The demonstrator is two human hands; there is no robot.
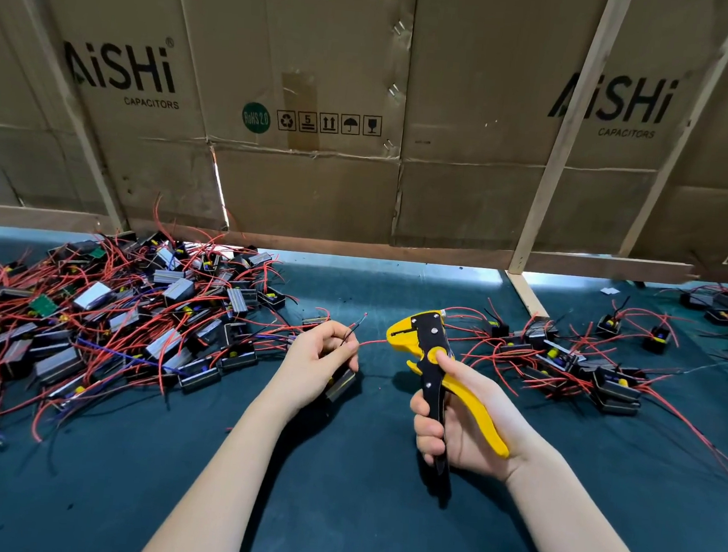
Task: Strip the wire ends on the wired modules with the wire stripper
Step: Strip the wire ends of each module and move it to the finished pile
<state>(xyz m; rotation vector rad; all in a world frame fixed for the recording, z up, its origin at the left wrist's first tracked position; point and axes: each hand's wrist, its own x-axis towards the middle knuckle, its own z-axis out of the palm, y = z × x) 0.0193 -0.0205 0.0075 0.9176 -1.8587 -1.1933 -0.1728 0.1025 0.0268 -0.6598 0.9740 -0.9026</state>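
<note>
Wire stripper [434, 362], yellow plastic with a black metal body, stands upright in your right hand [459, 423], fingers curled round its curved handles. Your left hand [318, 360] pinches a thin red wire [371, 343] that runs to the stripper's head, while holding a boxy module [340, 385]. A tangled heap of modules [104, 317] lies left on the dark green mat [332, 495]; a smaller pile [575, 367] sits right. Corrugated cardboard [326, 94] walls the back.

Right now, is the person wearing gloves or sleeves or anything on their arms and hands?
No. The left hand and the right hand are bare, with no gloves. Both forearms are bare too, as far as the picture shows: no sleeves, watch, bracelet or rings in sight. The fingernails look short and plain.
</note>
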